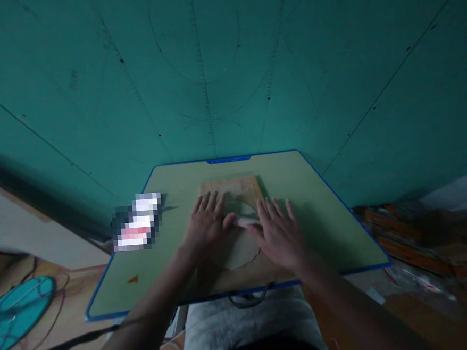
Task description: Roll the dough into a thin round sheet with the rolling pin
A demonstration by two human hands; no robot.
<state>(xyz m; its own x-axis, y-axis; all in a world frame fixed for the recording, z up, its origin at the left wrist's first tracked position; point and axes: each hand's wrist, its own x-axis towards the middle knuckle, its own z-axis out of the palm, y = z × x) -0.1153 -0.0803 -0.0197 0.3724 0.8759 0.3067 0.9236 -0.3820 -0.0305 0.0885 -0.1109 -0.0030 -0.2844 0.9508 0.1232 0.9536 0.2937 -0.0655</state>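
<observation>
Our left hand (pixel 206 223) | right hand (pixel 277 230) | both flat, fingers spread, grasping nothing | pinning brown cardboard sheet (pixel 235 193) against blue-edged green board (pixel 320 211), steadying it.

A: The desk (pixel 308 212) is pale green with a blue rim, and the sheet (pixel 234 188) on it is tan brown.
B: Behind, the wall (pixel 225 63) is teal, crossed by thin dark lines; the fan (pixel 15 313) is teal too

Left hand (pixel 205 225): lying flat, palm down, fingers extending toward 12 o'clock, thumb pointing toward 3 o'clock. Right hand (pixel 278 231): lying flat, fingers spreading toward 11 o'clock. Both bare forearms are reaching in from 6 o'clock, thumbs nearly meeting.
</observation>
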